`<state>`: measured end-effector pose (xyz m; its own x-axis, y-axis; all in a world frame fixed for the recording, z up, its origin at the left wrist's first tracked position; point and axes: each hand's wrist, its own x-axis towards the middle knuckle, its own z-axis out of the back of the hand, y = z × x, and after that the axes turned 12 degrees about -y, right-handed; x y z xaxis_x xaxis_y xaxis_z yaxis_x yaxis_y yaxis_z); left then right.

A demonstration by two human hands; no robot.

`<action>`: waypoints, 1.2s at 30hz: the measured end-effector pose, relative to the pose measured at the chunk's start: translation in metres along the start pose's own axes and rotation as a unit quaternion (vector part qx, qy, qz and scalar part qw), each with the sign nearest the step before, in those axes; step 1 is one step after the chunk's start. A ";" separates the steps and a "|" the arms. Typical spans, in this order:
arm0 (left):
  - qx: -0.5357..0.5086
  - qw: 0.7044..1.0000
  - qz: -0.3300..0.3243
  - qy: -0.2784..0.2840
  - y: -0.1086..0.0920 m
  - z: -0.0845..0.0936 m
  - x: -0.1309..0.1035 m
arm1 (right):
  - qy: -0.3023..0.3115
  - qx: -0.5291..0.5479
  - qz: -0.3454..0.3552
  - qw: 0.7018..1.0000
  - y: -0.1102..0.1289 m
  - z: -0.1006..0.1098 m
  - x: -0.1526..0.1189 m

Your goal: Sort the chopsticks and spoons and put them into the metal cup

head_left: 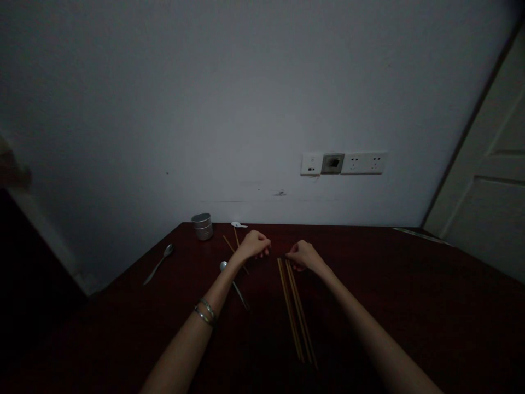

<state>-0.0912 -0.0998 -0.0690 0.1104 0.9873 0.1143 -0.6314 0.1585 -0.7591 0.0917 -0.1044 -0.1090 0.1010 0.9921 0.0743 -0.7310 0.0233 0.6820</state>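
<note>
Right hand (302, 256) at the far ends of the sticks (297, 303), fingertips bunched, grip unclear; a sideways nudge could splay them! Left hand (256, 244) curls, contents hidden; its forearm, dipping, might knock the spoon (223, 266) just behind.

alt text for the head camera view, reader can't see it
A person's right hand is at the far ends of long, thin, yellowish-brown chopsticks side by side on a dark red tabletop; the left hand is just left of them. Farther left are a silvery metal cup, two silvery metal spoons and a small white spoon.
</note>
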 end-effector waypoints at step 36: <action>0.290 0.933 0.178 -0.115 0.143 0.058 0.079 | 0.027 -0.178 0.185 0.966 0.120 -0.140 0.072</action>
<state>-0.2177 0.0014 -0.1318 -0.3101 0.9448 0.1061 -0.9134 -0.2651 -0.3088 -0.0831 -0.0133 -0.1234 -0.2406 0.9453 0.2202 -0.8967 -0.3033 0.3224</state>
